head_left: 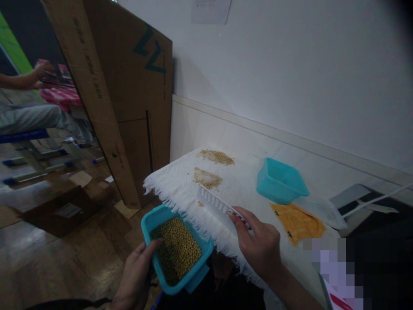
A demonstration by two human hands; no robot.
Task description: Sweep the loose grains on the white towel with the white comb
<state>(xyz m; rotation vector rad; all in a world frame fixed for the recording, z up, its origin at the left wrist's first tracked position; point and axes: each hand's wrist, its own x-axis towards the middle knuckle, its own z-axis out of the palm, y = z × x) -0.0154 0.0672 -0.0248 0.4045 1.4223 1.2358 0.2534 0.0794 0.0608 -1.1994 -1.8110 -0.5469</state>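
Observation:
My left hand (137,269) grips the near left wall of a teal plastic container (204,268), thumb over the rim. Yellowish soybeans (179,249) fill its lower part. The container is held against the fringed table edge, just below the tabletop. My right hand (260,241) is closed on a white slotted plastic piece (214,206), which stands on edge over the white cloth (176,181). A few beans lie beside its far end. Beyond it, two loose patches of soybeans, a nearer one (207,178) and a farther one (217,157), are spread on the cloth.
A second teal container (282,196) stands at the right, near a yellow cloth (300,221) and a clear plastic lid (322,211). A tall cardboard box (135,94) borders the table's left. A wall runs behind. Another person's arm (19,81) shows at far left.

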